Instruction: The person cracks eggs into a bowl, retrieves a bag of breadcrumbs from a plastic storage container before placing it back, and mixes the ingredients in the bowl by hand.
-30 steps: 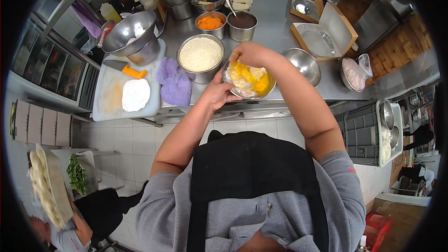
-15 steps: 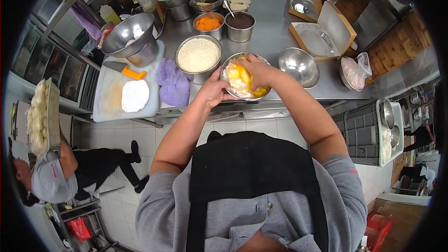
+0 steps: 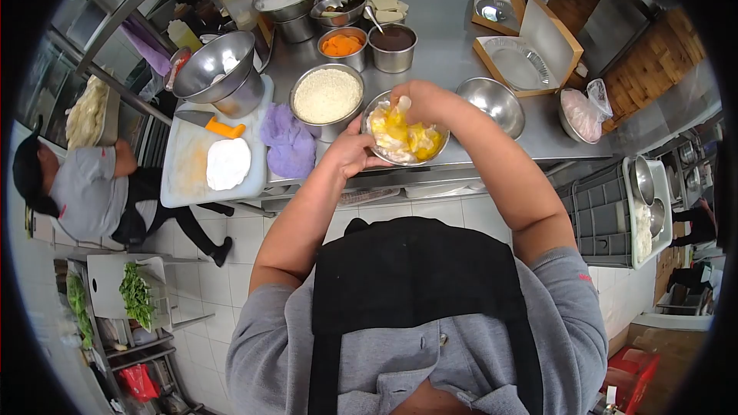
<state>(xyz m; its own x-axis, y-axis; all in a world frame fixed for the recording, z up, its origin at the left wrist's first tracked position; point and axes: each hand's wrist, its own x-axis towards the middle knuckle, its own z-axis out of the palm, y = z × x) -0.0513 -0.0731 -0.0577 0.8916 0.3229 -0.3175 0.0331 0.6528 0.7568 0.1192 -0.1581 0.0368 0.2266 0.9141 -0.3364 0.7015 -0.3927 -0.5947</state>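
Observation:
My left hand (image 3: 353, 152) grips the left rim of a steel bowl (image 3: 382, 155) at the table's front edge. Pale pieces coated in yellow egg (image 3: 401, 133) fill this bowl. Over its upper right side, my right hand (image 3: 419, 102) has its fingers closed on some of the egg-coated pieces; the fingertips are partly hidden. A steel pot of pale crumbs (image 3: 327, 95) stands just behind and left of the bowl. To the right sits another steel bowl (image 3: 492, 107), with nothing visible in it.
On the left lie a purple cloth (image 3: 287, 141) and a cutting board (image 3: 181, 173) with an orange-handled knife (image 3: 223, 128). Pots of carrot (image 3: 343, 45) and dark sauce (image 3: 393, 48) stand behind. An open box (image 3: 525, 61) is at right. A co-worker (image 3: 96, 184) carries a tray at far left.
My right hand went down into the egg-coated pieces and has come up with some in its fingers. The co-worker with the tray has moved up along the left side.

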